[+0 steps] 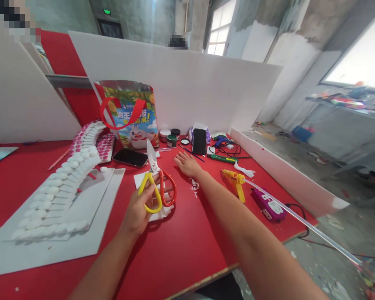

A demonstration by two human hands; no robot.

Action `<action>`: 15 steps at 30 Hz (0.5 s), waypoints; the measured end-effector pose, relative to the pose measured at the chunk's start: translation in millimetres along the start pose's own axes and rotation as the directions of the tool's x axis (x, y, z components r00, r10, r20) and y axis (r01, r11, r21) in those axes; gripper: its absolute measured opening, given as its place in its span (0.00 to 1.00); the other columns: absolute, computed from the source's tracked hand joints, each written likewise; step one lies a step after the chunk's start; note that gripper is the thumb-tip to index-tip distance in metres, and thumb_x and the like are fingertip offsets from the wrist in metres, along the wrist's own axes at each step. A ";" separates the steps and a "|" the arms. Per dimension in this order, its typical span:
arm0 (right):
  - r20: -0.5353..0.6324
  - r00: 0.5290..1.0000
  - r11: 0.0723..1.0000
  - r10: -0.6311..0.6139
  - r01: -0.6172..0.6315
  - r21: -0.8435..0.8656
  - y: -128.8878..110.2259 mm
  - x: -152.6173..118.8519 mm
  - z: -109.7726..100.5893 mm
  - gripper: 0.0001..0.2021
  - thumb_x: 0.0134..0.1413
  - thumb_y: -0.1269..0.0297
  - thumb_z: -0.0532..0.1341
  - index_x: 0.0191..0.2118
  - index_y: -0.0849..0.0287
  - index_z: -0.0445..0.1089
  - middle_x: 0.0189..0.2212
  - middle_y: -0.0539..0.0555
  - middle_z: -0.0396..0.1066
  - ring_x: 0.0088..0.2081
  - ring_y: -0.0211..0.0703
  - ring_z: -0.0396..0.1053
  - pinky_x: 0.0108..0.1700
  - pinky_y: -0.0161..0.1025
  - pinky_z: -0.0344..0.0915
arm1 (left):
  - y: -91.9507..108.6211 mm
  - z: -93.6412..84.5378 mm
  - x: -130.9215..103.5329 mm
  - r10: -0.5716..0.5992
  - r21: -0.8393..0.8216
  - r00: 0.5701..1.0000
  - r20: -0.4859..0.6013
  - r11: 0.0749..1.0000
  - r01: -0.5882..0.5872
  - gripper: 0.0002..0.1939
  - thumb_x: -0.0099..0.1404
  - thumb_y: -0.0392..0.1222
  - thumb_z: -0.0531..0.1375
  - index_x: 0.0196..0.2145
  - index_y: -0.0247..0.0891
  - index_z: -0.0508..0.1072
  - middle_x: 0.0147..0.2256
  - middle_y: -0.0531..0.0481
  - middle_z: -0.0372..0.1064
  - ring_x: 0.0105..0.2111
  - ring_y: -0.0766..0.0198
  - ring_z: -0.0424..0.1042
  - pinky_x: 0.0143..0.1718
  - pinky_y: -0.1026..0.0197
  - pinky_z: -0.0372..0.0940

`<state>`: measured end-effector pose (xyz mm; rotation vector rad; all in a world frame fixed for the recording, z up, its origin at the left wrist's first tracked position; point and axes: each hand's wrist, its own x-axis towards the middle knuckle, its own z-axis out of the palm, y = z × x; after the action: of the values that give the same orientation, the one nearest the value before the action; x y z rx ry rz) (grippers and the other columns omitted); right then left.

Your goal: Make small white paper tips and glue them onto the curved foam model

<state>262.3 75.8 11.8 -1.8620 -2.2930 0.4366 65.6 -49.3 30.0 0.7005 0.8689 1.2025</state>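
Note:
Scissors [155,167] with one yellow and one red handle are in my left hand [138,211], its fingers wrapped about the handles. Their blades point up and away from me. White paper [139,180] shows behind and below this hand; whether the hand also touches it I cannot tell. My right hand [188,164] lies palm down on the red table, fingers stretched out and holding nothing. Small white scraps [194,187] lie just on the near side of it. Left of my hands, a curved white model [54,191] edged with round white pads rests on white boards [108,216].
A colourful bag [137,118] with red handles stands at the back, behind a black phone [130,157]. Paint jars [171,140] stand beside it. To the right are a yellow glue gun [237,181] with a long clear stick, a purple box [268,205] and cables.

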 end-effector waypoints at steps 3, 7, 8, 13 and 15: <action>0.004 0.999 0.998 -0.054 0.054 -0.014 -4.8 -23.7 1.5 0.26 0.76 0.60 0.46 0.70 0.67 0.61 0.72 0.63 0.53 0.75 0.48 0.47 0.74 0.46 0.46 | -0.8 0.3 0.4 0.008 0.025 1.000 -0.006 1.000 -0.008 0.29 0.61 0.43 0.66 0.60 0.37 0.72 0.55 0.39 0.75 0.45 0.47 0.81 0.44 0.47 0.79; -0.009 0.996 0.995 -0.091 0.090 -0.045 -15.4 -99.9 15.5 0.28 0.74 0.60 0.50 0.70 0.73 0.58 0.72 0.66 0.53 0.75 0.52 0.46 0.75 0.49 0.46 | -2.3 -0.3 -0.4 0.011 0.028 1.000 0.004 1.000 -0.011 0.28 0.61 0.45 0.66 0.58 0.38 0.73 0.57 0.39 0.74 0.46 0.49 0.81 0.43 0.49 0.80; -0.025 0.996 0.994 -0.091 0.089 -0.060 -17.0 -123.2 20.4 0.28 0.74 0.61 0.50 0.70 0.74 0.58 0.72 0.67 0.53 0.75 0.55 0.46 0.75 0.52 0.47 | -2.7 -0.5 -0.9 0.010 0.036 1.000 0.010 0.999 -0.010 0.27 0.61 0.45 0.66 0.58 0.38 0.73 0.58 0.39 0.73 0.45 0.49 0.81 0.42 0.49 0.80; -0.155 0.987 0.982 -0.048 0.018 -0.190 -24.9 -210.6 36.2 0.26 0.73 0.66 0.46 0.67 0.75 0.63 0.68 0.70 0.59 0.71 0.61 0.57 0.70 0.60 0.58 | -5.5 0.5 -2.6 -0.014 0.070 0.999 0.052 0.997 0.011 0.28 0.59 0.47 0.68 0.56 0.34 0.74 0.51 0.37 0.77 0.44 0.46 0.82 0.40 0.49 0.80; -0.204 0.979 0.980 -0.007 -0.034 -0.194 -37.1 -217.5 37.2 0.29 0.72 0.61 0.50 0.70 0.78 0.57 0.70 0.73 0.54 0.72 0.65 0.53 0.69 0.65 0.57 | -7.2 1.4 -2.3 -0.004 0.054 0.999 0.051 0.999 0.002 0.27 0.59 0.46 0.67 0.55 0.34 0.75 0.53 0.37 0.77 0.45 0.46 0.81 0.40 0.49 0.80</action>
<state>263.4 -147.8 2.0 -1.9095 -2.2563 0.0168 70.1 -53.2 25.1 0.7705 0.8624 1.1570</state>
